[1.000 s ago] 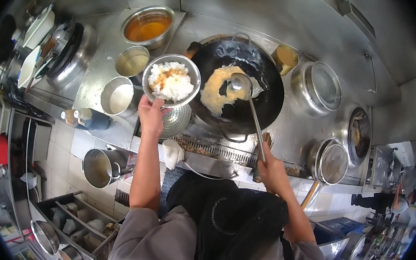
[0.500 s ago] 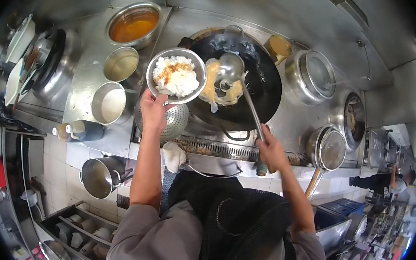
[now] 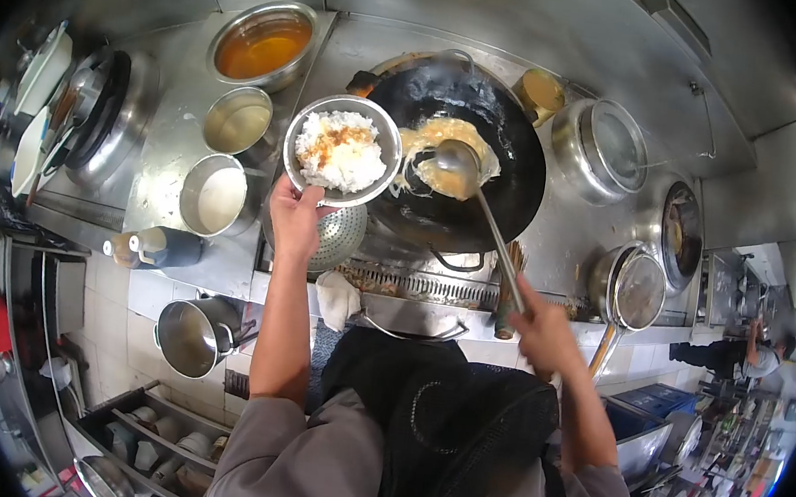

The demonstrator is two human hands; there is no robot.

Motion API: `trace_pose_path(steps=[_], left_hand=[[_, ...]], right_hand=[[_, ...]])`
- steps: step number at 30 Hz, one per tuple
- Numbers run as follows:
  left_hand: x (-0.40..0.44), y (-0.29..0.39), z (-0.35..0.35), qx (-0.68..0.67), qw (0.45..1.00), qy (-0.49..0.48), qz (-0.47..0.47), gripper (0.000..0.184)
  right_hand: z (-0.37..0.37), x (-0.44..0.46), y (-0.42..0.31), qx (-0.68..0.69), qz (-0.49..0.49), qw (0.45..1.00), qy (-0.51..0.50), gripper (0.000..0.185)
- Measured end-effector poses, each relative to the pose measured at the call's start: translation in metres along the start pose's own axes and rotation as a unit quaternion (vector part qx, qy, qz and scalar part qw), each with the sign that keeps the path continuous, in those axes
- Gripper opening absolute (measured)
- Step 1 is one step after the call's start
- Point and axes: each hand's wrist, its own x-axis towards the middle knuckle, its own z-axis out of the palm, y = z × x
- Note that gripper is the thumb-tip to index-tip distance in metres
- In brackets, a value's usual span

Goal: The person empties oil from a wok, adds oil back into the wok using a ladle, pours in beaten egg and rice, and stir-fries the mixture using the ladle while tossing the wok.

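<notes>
My left hand (image 3: 296,219) grips the near rim of a metal bowl (image 3: 292,165), with the thumb toward the inside. White rice (image 3: 338,156) fills the bowl, with brown seasoning or sauce on top. The bowl is held up just left of a black wok (image 3: 507,196) and overlaps its edge in view. My right hand (image 3: 547,333) is closed round the long handle of a metal ladle (image 3: 460,159). The ladle's head rests in pale yellow egg (image 3: 479,142), which lies spread in the wok and looks partly set.
Left of the wok stand a bowl of orange liquid (image 3: 264,47) and two metal pots (image 3: 237,121). A perforated strainer (image 3: 340,236) sits below the rice bowl. To the right are stacked pans (image 3: 606,144) and a sieve (image 3: 639,289). A co-worker (image 3: 756,356) stands far right.
The ladle's head has shifted right and nearer to me within the wok, and my right hand has come back toward my body. The egg is spread wider. The left hand still holds the bowl.
</notes>
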Motion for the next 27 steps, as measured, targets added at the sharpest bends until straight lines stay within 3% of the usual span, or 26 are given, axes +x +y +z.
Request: trace_pose_path(steps=[1,2,4,5,6,7,10,11,12,13,14,15,16,17,18,21,22,23,24,25,26,27], left_hand=[[-0.001,0.001,0.0,0.002,1.0,-0.002,0.001,0.033],[0.0,0.001,-0.003,0.005,1.0,-0.004,-0.001,0.033],[-0.003,0.007,0.006,0.009,1.0,0.001,0.001,0.031],[-0.003,0.005,0.007,0.008,1.0,-0.001,0.001,0.031],[-0.002,0.002,0.009,0.015,1.0,0.001,0.001,0.031],[-0.001,0.003,0.009,0.022,1.0,0.005,0.001,0.031],[-0.003,0.003,0.008,0.028,0.999,-0.015,-0.011,0.034],[-0.005,0.003,0.009,0.032,0.999,-0.018,-0.012,0.034],[-0.006,0.003,0.012,0.028,0.999,-0.016,-0.006,0.034],[-0.006,0.002,0.015,0.022,1.0,-0.012,0.001,0.034],[-0.008,0.002,0.018,0.021,1.0,-0.013,0.0,0.034],[-0.009,0.005,0.021,0.03,0.999,-0.013,0.001,0.033],[-0.009,0.007,0.018,0.041,0.999,-0.014,0.003,0.033],[-0.008,0.006,0.018,0.045,0.999,-0.015,0.005,0.033],[-0.007,0.001,0.017,0.053,0.999,-0.008,0.002,0.033],[-0.004,-0.009,0.019,0.05,0.999,-0.008,0.004,0.032],[-0.004,-0.012,0.022,0.039,0.999,-0.021,0.004,0.032],[-0.006,-0.015,0.027,0.043,0.999,-0.026,0.003,0.032],[-0.004,-0.017,0.034,0.059,0.998,-0.022,0.003,0.032],[-0.003,-0.02,0.041,0.077,0.997,-0.016,0.003,0.033],[-0.004,-0.024,0.049,0.081,0.997,-0.015,0.007,0.033],[-0.002,-0.029,0.057,0.084,0.996,-0.008,0.016,0.032]], right_hand=[[-0.028,0.01,-0.023,0.249,0.165,0.952,-0.068,0.07],[-0.02,0.03,-0.016,0.252,0.167,0.951,-0.068,0.07],[0.007,0.061,0.021,0.498,0.168,0.85,-0.038,0.068],[0.042,0.064,0.042,0.243,-0.018,0.969,0.024,0.07],[0.077,0.068,0.063,-0.062,-0.137,0.972,0.18,0.071],[0.075,0.046,0.043,-0.105,-0.072,0.981,0.149,0.072],[0.031,0.012,0.002,-0.138,-0.107,0.977,0.121,0.073],[0.008,0.022,-0.001,0.137,0.021,0.99,0.023,0.073],[-0.011,0.035,0.003,0.398,0.144,0.903,-0.076,0.074],[-0.012,0.059,0.028,0.496,0.127,0.854,-0.097,0.073],[0.006,0.064,0.036,0.495,0.128,0.854,-0.096,0.073],[0.029,0.068,0.037,0.351,0.107,0.93,-0.036,0.072],[0.053,0.064,0.047,0.166,-0.044,0.984,0.046,0.069],[0.077,0.06,0.056,-0.05,-0.148,0.971,0.182,0.066],[0.07,0.034,0.029,-0.086,-0.049,0.982,0.16,0.063],[0.033,0.011,0.007,0.008,-0.09,0.987,0.131,0.063],[0.012,0.029,0.009,0.189,0.019,0.981,0.027,0.063],[0.0,0.038,0.015,0.36,0.124,0.921,-0.08,0.063],[0.007,0.047,0.025,0.361,0.122,0.921,-0.078,0.063],[0.029,0.064,0.039,0.237,0.031,0.971,0.02,0.062],[0.047,0.077,0.055,0.107,-0.061,0.985,0.118,0.061],[0.054,0.079,0.076,-0.031,-0.147,0.966,0.212,0.065]])
